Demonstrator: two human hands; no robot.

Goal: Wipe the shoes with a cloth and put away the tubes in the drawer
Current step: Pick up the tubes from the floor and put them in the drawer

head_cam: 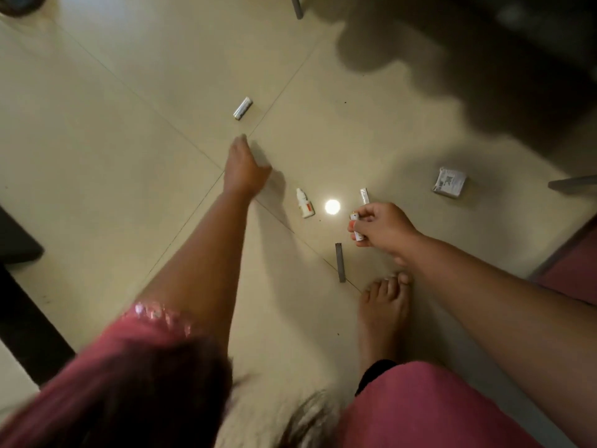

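Note:
Several small tubes lie on the pale tiled floor. A silver tube (242, 108) lies farthest away, just beyond my left hand (244, 166), which stretches out toward it with relaxed fingers and holds nothing. My right hand (382, 227) pinches a small white tube (357, 226) with a red cap. A white tube (364, 196) lies just beyond that hand. A white dropper bottle (305, 203) with an orange label lies between my hands. A flat grey tube (340, 262) lies near my bare foot. No shoes, cloth or drawer are in view.
A small folded printed packet (450, 183) lies at the right. A bright light spot (332, 206) reflects off the floor. My bare foot (384, 305) rests at the lower middle. Dark furniture edges (22, 286) stand at the left, a furniture leg (297, 6) at the top.

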